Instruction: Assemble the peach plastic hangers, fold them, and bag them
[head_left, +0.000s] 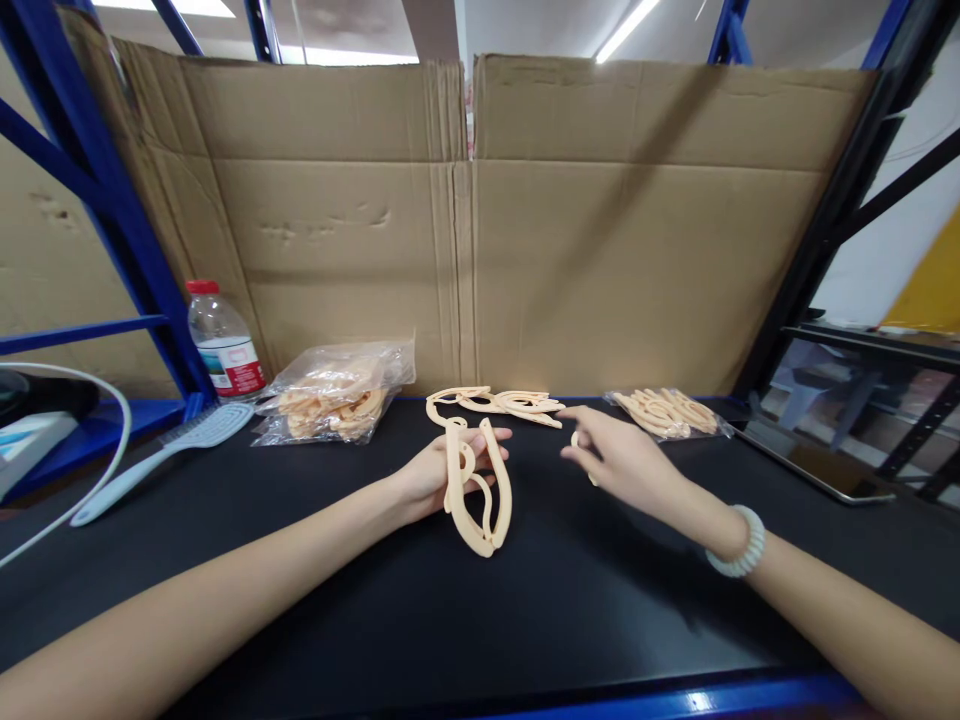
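Beige plastic folding hangers are in front of me. My left hand (435,470) grips one folding hanger (501,490) with its arms folded close together, the joined end pointing down toward me. Some fingers show behind it. My right hand (619,455) is to the right over the table, thumb and index finger apart. A small beige plastic piece (575,440) shows between and below those fingers; most of it is hidden by the hand, and contact is unclear. Beyond both hands, several beige hangers (480,402) lie in a loose group on the black table (570,610).
A clear bag of beige pieces (337,395) lies back left, another bag (667,412) back right. At left are a hairbrush (202,427), a bottle (225,345) and a white cable (120,440). A dark tablet-like slab (817,465) lies right. Cardboard (600,260) walls the back.
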